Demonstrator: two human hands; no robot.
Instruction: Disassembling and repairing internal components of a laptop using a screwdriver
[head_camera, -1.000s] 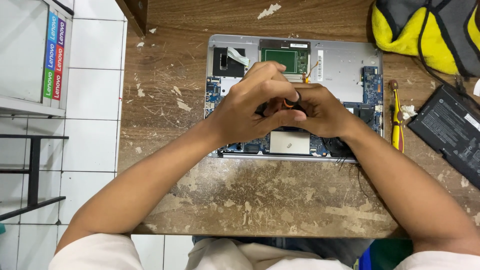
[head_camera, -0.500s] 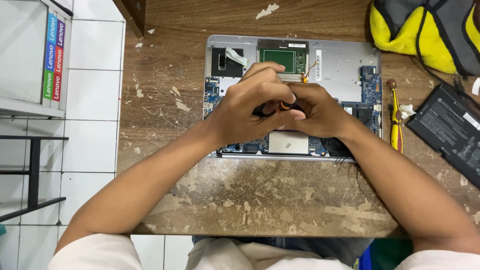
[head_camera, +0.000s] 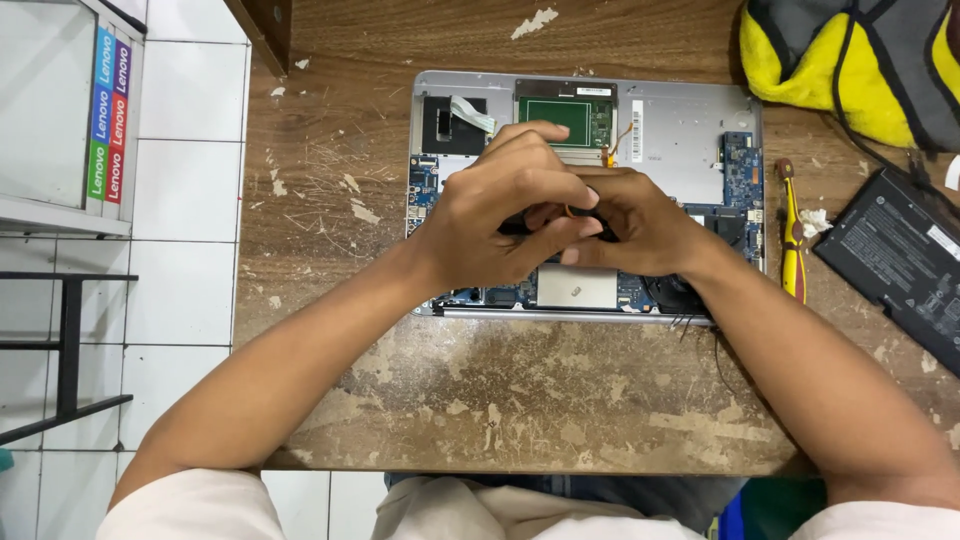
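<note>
Opened laptop base, silver-grey metal shell with rounded corners, lying flat on the bench with the bottom cover off: green rectangular board near the far edge, blue circuit board at the right side, white flat ribbon cable curling over a black square recess, pale grey rectangular plate near the front edge. Directly above the middle of it, left hand and right hand pressed close together, fingers curled and interlocked around a small dark part with a thin orange-brown ring; exact shape of that part hidden by the fingers, and which hand pinches it cannot be told. Bench top of worn brown wood, scratched, flaking and blotched with pale patches. Just right of the laptop, a slim screwdriver with a yellow handle, lying lengthwise. Farther right, a flat black battery pack set at an angle. At the far right corner, a soft yellow and grey bag. To the left, white glossy floor tiles and a black metal frame.
</note>
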